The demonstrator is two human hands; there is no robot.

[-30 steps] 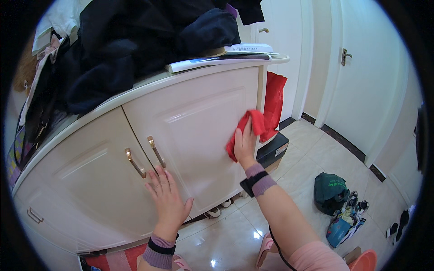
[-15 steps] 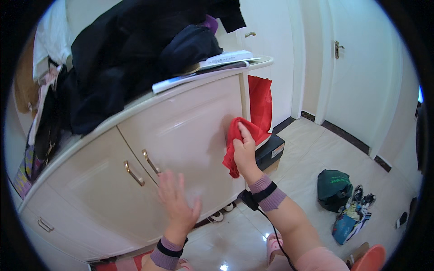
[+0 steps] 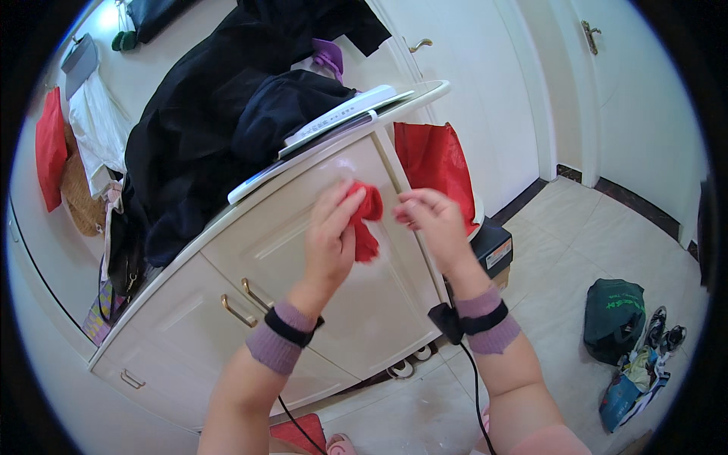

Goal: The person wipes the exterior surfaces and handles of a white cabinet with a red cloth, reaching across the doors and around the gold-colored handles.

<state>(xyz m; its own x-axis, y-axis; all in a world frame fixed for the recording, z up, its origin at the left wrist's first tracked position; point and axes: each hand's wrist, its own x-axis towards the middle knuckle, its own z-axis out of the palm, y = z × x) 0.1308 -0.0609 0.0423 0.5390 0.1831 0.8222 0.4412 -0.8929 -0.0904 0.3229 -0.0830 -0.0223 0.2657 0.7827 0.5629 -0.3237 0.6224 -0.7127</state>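
Observation:
A crumpled red cloth (image 3: 365, 241) hangs from my left hand (image 3: 331, 236), whose fingers are closed on it in front of the cream cabinet door (image 3: 296, 227). To its right, my right hand (image 3: 434, 220) is apart from the cloth, near the cabinet's right edge. Its fingers are curled together, and I see nothing in them. Two gold-coloured handles, a left handle (image 3: 236, 311) and a right handle (image 3: 256, 294), sit below and left of my left hand.
Dark clothing (image 3: 197, 114) and a white book (image 3: 341, 115) lie on the cabinet top. Beyond its right end stand a red bag (image 3: 436, 163) and a dark box (image 3: 491, 246). A green bag (image 3: 613, 322) and shoes (image 3: 658, 327) are on the tiled floor at right.
The red cloth has passed from my right hand to my left. My left hand has risen and closed on it. The view has shifted, showing more of the wall at left.

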